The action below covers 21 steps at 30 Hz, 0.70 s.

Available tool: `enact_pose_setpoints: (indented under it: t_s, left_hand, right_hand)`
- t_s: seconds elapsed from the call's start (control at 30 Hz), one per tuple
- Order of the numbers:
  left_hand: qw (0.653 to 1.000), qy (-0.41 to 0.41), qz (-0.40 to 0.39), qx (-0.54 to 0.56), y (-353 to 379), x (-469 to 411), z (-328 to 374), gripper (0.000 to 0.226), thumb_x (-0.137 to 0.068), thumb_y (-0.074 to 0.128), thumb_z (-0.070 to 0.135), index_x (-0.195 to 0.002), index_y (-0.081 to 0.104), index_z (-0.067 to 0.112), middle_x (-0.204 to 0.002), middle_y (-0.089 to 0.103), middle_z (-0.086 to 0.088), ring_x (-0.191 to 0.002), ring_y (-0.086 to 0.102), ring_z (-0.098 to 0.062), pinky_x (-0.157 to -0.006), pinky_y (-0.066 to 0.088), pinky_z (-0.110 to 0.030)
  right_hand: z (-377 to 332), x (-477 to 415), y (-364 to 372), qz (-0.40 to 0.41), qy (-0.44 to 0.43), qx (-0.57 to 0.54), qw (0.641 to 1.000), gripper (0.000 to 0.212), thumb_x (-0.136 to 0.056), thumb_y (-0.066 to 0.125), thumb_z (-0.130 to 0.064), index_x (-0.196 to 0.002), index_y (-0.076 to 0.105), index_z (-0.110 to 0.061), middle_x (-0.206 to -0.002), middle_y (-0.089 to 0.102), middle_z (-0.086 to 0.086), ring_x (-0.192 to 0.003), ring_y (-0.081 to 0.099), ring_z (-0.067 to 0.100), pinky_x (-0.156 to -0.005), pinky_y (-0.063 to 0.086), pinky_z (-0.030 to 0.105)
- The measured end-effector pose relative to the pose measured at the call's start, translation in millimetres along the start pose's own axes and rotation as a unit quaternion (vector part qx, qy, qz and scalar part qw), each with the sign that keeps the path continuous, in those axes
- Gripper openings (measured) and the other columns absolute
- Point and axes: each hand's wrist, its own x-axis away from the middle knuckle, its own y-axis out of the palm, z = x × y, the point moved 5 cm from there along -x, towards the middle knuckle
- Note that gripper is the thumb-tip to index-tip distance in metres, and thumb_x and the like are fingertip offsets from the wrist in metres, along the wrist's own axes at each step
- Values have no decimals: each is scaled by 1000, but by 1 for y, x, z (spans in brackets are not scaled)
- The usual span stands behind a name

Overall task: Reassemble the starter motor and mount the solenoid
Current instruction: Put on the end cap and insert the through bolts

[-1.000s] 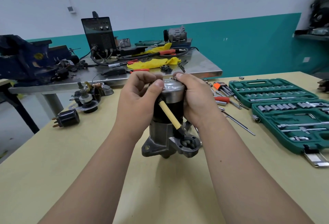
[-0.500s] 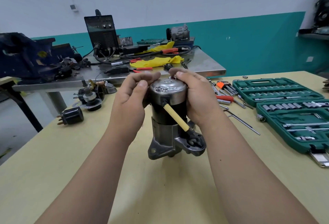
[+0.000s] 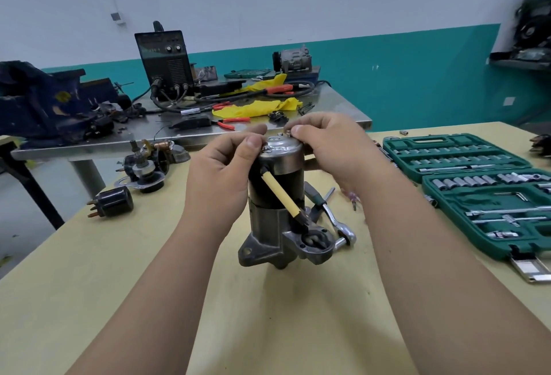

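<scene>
One starter motor [image 3: 277, 195] stands upright on its nose housing near the middle of the yellow table [image 3: 119, 285], probably so that its silver end cap [image 3: 280, 151] faces up where the fasteners go in. A yellow-sleeved lead [image 3: 281, 192] runs slantwise down the black body to the open solenoid seat at the base, which suggests the solenoid is not yet mounted. The left hand [image 3: 220, 171] is curled round the cap's near-left rim, thumb on its edge, seemingly to steady the motor and keep the cap aligned. The right hand [image 3: 331, 148] pinches a small fastener [image 3: 287, 131] at the cap's far rim, apparently starting it by finger; what kind of fastener it is cannot be made out. A ratchet [image 3: 337, 225] lies just behind the base, within easy reach for tightening, and an open socket set [image 3: 477, 195] sits to the right. A black cylinder with terminals [image 3: 113, 203], possibly the solenoid, lies well apart on the left.
</scene>
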Motion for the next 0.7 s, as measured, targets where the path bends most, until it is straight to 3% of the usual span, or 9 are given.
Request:
enact_pose_setpoints:
  t_s: [0.1, 0.2, 0.27, 0.33, 0.43, 0.57, 0.7]
  left_hand:
    - [999, 16, -13, -40, 3, -2, -1, 27, -100, 51, 14, -92, 73, 28, -110, 72, 14, -109, 63, -2, -96, 51, -33]
    - [998, 46, -4, -50, 9, 4, 1, 25, -95, 52, 24, -87, 71, 38, -101, 71, 22, -102, 63, 3, -85, 50, -19]
    - [997, 56, 3, -50, 15, 10, 1, 8, -85, 58, 37, -86, 66, 40, -96, 69, 24, -94, 64, 0, -75, 50, -15]
    - [996, 64, 20, -65, 19, 13, -2, 13, -76, 65, 48, -86, 60, 42, -97, 66, 20, -90, 64, -9, -72, 54, -26]
    - [995, 59, 51, -57, 21, 14, -5, 13, -77, 68, 43, -85, 58, 41, -95, 65, 11, -87, 63, -18, -75, 56, -43]
    - [995, 57, 70, -33, 20, 16, -4, 11, -80, 65, 37, -82, 55, 41, -90, 66, 11, -81, 64, -19, -68, 54, -35]
    - [994, 64, 91, -11, 16, 20, -4, 13, -83, 62, 35, -77, 52, 41, -94, 66, 21, -80, 64, -16, -65, 52, -28]
  right_hand:
    - [-26, -8, -12, -62, -22, 197, 978, 15, -90, 62, -21, -80, 74, -17, -73, 73, 1, -69, 71, 14, -63, 61, 35]
    - [-48, -18, -8, -133, -30, 384, 913, 25, -89, 62, -30, -81, 73, -10, -63, 72, 0, -60, 70, 14, -61, 61, 33]
    - [-57, -22, 2, -155, -37, 462, 873, 30, -90, 57, -35, -80, 70, -10, -58, 70, -1, -55, 69, 13, -52, 57, 29]
    - [-61, -25, 13, -170, -49, 512, 840, 32, -92, 53, -36, -80, 67, -10, -56, 69, 0, -50, 67, 11, -47, 47, 23]
    - [-67, -28, 26, -190, -49, 566, 801, 30, -93, 50, -33, -88, 67, -10, -62, 71, 3, -55, 68, 16, -50, 47, 24]
    - [-78, -30, 36, -218, -41, 598, 770, 23, -93, 52, -26, -88, 68, -10, -61, 71, 2, -54, 68, 14, -53, 52, 26]
    - [-82, -27, 48, -225, -68, 662, 711, 28, -94, 49, -29, -77, 62, -12, -58, 70, 0, -63, 69, 16, -60, 48, 29]
